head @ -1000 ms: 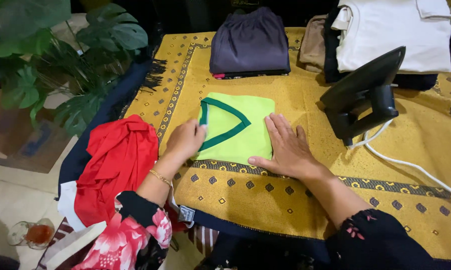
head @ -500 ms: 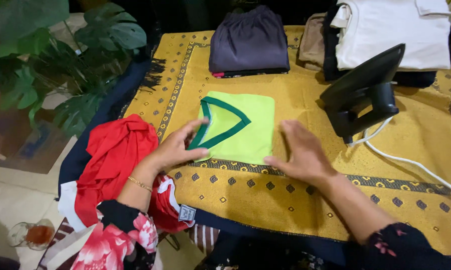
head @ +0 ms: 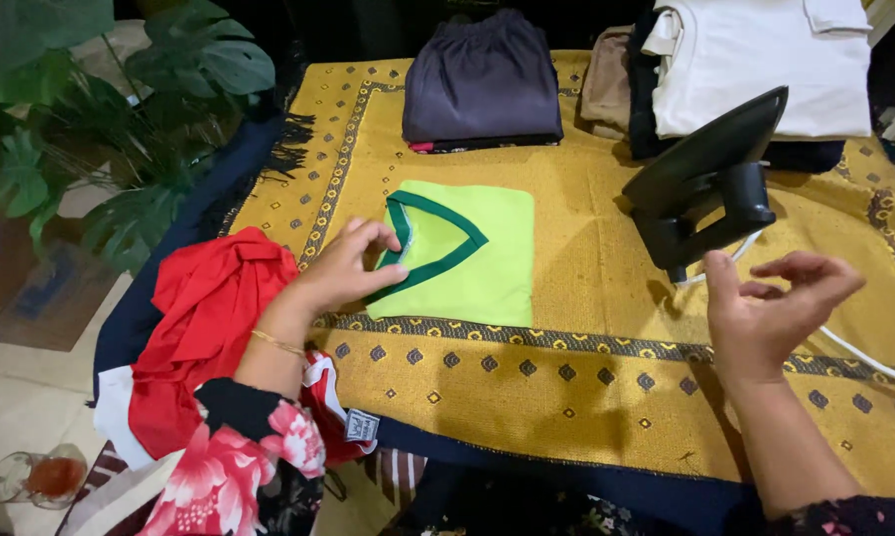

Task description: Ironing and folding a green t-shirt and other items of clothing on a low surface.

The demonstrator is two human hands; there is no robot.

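Observation:
A folded lime-green shirt [head: 477, 263] with a dark green V-neck trim lies on the yellow patterned cloth [head: 606, 377]. My left hand [head: 343, 268] pinches the shirt's left edge at the collar. My right hand [head: 770, 313] hovers in the air to the right, fingers loosely curled and apart, holding nothing, just in front of a black iron [head: 710, 179] that stands on its heel.
A folded dark purple garment [head: 482, 84], a tan one [head: 606, 84] and a white stack [head: 755, 65] lie at the back. Red clothes [head: 204, 328] hang off the left edge. The iron's white cord [head: 864, 352] trails right. A leafy plant [head: 80, 129] and a glass [head: 45, 476] are on the left.
My right hand has lifted off the shirt and moved right, toward the iron. My left hand has shifted from pressing flat to pinching the shirt's left edge.

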